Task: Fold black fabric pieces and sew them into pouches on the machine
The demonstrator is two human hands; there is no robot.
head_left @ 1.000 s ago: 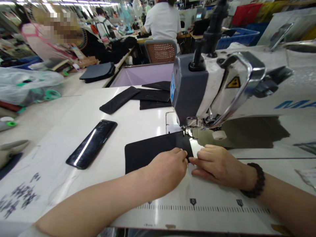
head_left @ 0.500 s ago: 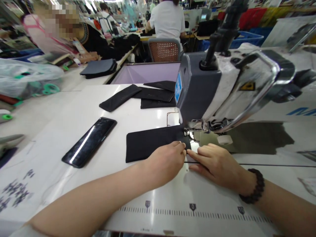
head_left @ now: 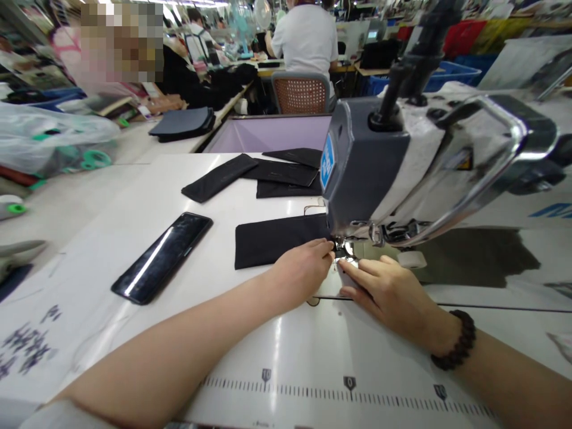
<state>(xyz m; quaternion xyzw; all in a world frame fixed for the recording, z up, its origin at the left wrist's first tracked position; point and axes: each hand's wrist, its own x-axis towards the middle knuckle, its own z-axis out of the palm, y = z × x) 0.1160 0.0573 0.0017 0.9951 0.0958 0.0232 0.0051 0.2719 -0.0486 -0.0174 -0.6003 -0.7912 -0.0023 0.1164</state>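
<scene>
A flat black fabric piece (head_left: 277,238), folded and rectangular, lies with its right end beside the needle area of a sewing machine (head_left: 366,161). My left hand (head_left: 306,265) is closed in a pinch at that piece's lower right corner, near the presser foot (head_left: 343,245). Just right of it, my right hand (head_left: 386,292) rests on the machine bed with index finger and thumb stretched apart. The right index fingertip touches the plate by the presser foot. Fingers partly hide the fabric's corner. Several similar black pieces (head_left: 286,173) lie overlapping behind.
A black phone (head_left: 163,256) lies on the white table to the left. Grey folded pieces (head_left: 183,123) and a plastic bag (head_left: 53,137) with green-rimmed spools are farther back. A person in white (head_left: 306,42) sits ahead on a chair (head_left: 301,93). A ruler scale (head_left: 348,387) marks the front edge.
The fabric piece has moved away from me, its lower edge now nearer the needle. My left hand has moved slightly the same way. The right hand has hardly moved.
</scene>
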